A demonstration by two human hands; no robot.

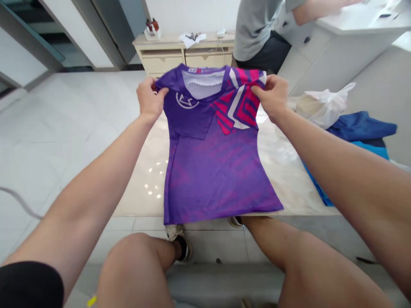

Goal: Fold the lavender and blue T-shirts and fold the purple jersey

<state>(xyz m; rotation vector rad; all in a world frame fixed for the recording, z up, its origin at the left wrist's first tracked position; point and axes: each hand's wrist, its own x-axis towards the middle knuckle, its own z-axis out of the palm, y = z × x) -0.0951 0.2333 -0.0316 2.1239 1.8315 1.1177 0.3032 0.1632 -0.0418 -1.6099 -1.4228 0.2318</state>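
Observation:
A purple sports shirt (212, 167) with a pink and white pattern at one shoulder hangs stretched between my hands, its neckline at the top. My left hand (152, 97) pinches the left shoulder, thumb in front. At the opposite shoulder, my right hand (275, 95) grips the patterned cloth between thumb and fingers. Both sleeves are folded in over the front or behind; the left one lies across the chest below a white round logo. The lower hem reaches the near edge of the pale table (141, 188), and I cannot tell how much of the cloth rests on it.
To the right lie folded blue clothes (359, 128) beside a white plastic bag (327, 105). A cream cabinet (160, 64) stands at the back, with small bottles (152, 26) on top. Another person (257, 34) in a grey shirt is at a white counter (362, 23).

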